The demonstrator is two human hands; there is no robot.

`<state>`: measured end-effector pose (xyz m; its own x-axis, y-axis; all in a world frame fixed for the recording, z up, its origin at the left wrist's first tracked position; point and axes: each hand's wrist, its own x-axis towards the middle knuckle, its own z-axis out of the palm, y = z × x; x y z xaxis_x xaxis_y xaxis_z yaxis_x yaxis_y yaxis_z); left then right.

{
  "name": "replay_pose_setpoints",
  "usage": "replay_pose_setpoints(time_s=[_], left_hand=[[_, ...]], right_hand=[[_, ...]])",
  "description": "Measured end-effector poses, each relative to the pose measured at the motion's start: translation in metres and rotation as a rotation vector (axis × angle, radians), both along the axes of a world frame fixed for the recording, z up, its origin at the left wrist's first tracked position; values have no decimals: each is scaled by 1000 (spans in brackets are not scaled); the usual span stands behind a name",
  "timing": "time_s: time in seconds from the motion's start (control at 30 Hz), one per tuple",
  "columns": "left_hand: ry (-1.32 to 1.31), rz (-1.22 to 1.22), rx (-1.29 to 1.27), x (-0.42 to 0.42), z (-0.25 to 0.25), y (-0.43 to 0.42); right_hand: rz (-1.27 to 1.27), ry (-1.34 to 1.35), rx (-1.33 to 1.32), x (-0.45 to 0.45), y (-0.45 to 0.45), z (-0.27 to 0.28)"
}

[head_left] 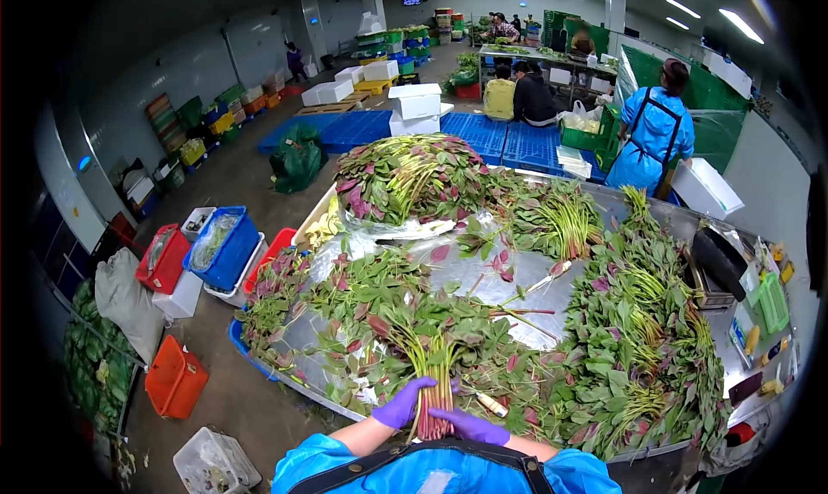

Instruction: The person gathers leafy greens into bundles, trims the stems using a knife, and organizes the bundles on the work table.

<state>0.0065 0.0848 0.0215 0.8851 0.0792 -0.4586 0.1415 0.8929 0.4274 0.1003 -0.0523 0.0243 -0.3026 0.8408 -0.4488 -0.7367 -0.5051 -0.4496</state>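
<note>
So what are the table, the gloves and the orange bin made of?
Table: looks like metal; bare patches shine silvery.
Gloves: thin rubber or soft plastic, can't tell which; they hug the hands.
Orange bin: probably plastic, smooth and evenly coloured.

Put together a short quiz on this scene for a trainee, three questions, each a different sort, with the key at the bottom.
1. Multiple choice. What colour are the gloves on the person's left hand and right hand?
A) Yellow
B) Purple
C) White

2. True or false. Both hands are at the stems of the bunch, not up among its leaves.

3. Fill in the blank. Seen from the person's place at the metal table, the orange bin on the floor stands to the ____ of the table.

Key:
1. B
2. True
3. left
</note>
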Motion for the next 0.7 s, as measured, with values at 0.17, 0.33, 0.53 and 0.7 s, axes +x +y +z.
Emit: replay_pose_setpoints(time_s=[0.17,0.33,0.53,0.7], left_hand=[[-29,-75,80,-34,1,-12],[44,-37,133,-31,22,-2],[-54,138,426,-32,41,2],[80,313,400,-30,1,-12]], right_hand=[[34,25,-113,-22,-1,14],[7,97,-143,-30,17,16],[123,-618,279,-21,35,10],[-9,-174,-6,-23,28,2]])
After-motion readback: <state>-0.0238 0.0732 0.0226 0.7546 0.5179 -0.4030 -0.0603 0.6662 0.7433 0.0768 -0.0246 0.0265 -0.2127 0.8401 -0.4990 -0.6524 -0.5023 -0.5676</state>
